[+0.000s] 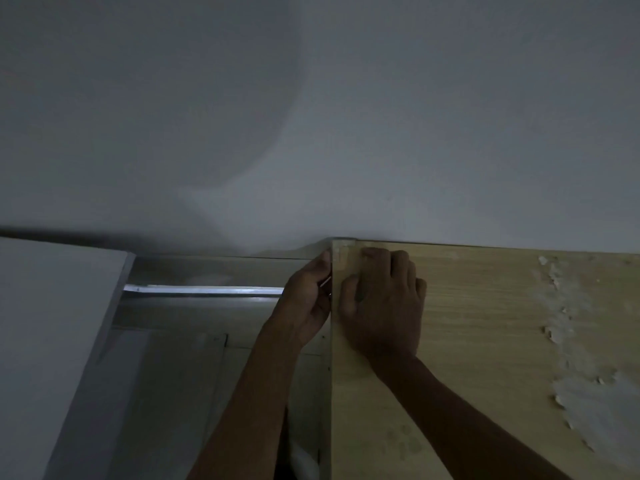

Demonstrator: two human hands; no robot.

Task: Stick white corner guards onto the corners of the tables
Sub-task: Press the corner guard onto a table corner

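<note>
While a white panel [52, 341] leans at far left, your left hand [306, 301] curls against the side edge of the wooden table [485, 341], pinching something thin I cannot identify. At the table's far corner sits the corner guard [343, 252], against the wall [311, 116]. Your right hand [384, 306] rests beside it with bent fingers, its grip on nothing I can see.

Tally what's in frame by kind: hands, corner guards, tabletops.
Hands: 2, left hand and right hand
Corner guards: 1, pale corner guard at the far corner
Tabletops: 2, wood-grain table and white table
Total: 5
</note>
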